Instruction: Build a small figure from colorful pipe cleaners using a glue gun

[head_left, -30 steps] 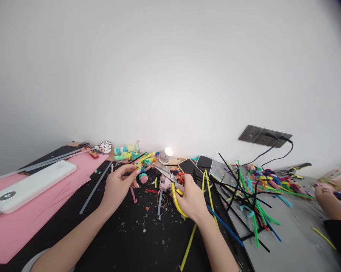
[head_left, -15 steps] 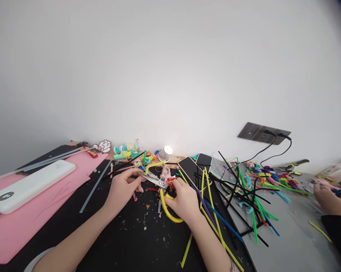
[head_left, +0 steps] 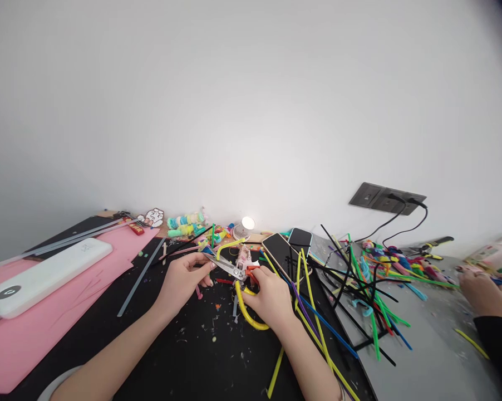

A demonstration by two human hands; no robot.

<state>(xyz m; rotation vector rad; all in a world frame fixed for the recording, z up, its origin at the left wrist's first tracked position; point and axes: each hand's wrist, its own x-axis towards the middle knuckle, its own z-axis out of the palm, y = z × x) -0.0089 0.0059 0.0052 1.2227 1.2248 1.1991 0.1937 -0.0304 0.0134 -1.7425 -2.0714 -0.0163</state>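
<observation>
My right hand (head_left: pixel 271 292) is wrapped round scissors (head_left: pixel 235 272) with metal blades and a yellow and orange handle. The blades point left, at the fingertips of my left hand (head_left: pixel 187 277), which is closed in a pinch. A short, bent yellow pipe cleaner (head_left: pixel 230 244) runs behind the blades to those fingertips, which partly hide its lower end. Just behind the scissors lies a small pink patterned item (head_left: pixel 244 256). Scraps litter the black mat (head_left: pixel 201 351) below my hands.
Many coloured pipe cleaners (head_left: pixel 318 312) spread to my right, with two phones (head_left: pixel 278 245) behind. A lit lamp (head_left: pixel 246 224) stands by the wall. At left, a white power bank (head_left: pixel 50 275) lies on pink sheets (head_left: pixel 63 328). Another person's hand (head_left: pixel 480 292) works at far right.
The scissors and both my hands stay almost in place. The yellow pipe cleaner's lower end has shifted slightly right and down along the blades. The other person's hand moved slightly left.
</observation>
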